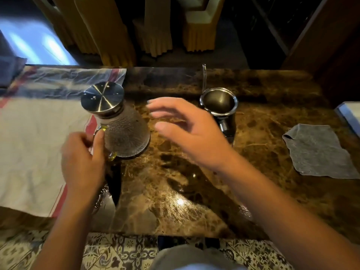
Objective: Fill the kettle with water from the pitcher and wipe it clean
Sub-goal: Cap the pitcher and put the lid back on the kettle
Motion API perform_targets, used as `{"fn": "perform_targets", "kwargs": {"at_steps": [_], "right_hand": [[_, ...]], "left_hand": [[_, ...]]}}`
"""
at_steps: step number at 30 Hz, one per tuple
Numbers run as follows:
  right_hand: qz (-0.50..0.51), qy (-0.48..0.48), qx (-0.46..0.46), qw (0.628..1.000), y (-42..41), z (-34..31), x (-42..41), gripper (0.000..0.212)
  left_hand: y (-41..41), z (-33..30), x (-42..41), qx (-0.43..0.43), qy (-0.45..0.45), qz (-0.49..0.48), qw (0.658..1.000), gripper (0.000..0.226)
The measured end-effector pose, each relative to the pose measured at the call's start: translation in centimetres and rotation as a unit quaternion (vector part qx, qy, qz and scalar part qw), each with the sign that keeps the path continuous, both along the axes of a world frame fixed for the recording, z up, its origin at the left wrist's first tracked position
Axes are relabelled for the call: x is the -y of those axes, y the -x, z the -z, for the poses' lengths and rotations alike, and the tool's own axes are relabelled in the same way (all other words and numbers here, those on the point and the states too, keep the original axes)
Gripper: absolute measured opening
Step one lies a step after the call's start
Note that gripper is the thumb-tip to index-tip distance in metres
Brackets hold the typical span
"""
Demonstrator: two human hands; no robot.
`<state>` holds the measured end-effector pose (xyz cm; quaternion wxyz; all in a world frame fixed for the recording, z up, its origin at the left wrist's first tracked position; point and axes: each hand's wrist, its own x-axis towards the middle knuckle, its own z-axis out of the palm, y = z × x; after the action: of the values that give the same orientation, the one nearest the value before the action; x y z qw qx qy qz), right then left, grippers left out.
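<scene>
Head view, left to right: a pale cloth with red edging covers the left of the marble counter, and at its edge stands the pitcher, a ribbed glass body under a flat steel lid. The left hand is at its handle, thumb laid on the clear loop and fingers curled near it, though blur makes it hard to say whether the grip has fully closed. The right hand hovers between pitcher and kettle with fingers spread and slack, holding nothing. The kettle sits right of centre, upright, lid off, its dark steel mouth open, a thin spout rising behind it. Further right a grey rag lies flat, well apart from both vessels. The pitcher will likely be heavy if full, rigid, breakable and slick where wet; the handle is the sound hold, with the free hand under the ribbed body or steadying the lid while tipping. The kettle looks stiff and sturdy, best steadied by its handle. The rag is soft and light, fit to pinch anywhere.
</scene>
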<state>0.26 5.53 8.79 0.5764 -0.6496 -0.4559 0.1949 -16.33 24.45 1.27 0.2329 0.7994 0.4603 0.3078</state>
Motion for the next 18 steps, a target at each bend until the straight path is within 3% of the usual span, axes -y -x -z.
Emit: {"fn": "perform_targets", "kwargs": {"at_steps": [2, 5, 9, 13, 18], "right_hand": [[0.024, -0.022, -0.025, 0.999, -1.4, 0.3, 4.0, 0.030], [0.065, -0.049, -0.085, 0.993, -3.8, 1.2, 9.4, 0.024], [0.114, -0.012, -0.133, 0.984, -6.3, 3.7, 14.9, 0.023], [0.160, 0.120, -0.093, 0.975, -7.6, 7.1, 19.2, 0.021], [0.136, 0.243, -0.042, 0.960, -7.4, 11.1, 22.3, 0.015]], "left_hand": [[-0.4, -0.8, 1.6, 0.011, -0.078, -0.021, 0.997, 0.037], [-1.9, -1.6, 5.3, 0.033, -0.167, 0.043, 0.984, 0.035], [-5.2, -1.7, 11.5, 0.046, -0.089, 0.160, 0.982, 0.033], [-8.4, -1.4, 16.2, 0.080, -0.032, 0.223, 0.971, 0.032], [-11.6, -1.4, 19.8, 0.099, 0.072, 0.263, 0.957, 0.036]]}}
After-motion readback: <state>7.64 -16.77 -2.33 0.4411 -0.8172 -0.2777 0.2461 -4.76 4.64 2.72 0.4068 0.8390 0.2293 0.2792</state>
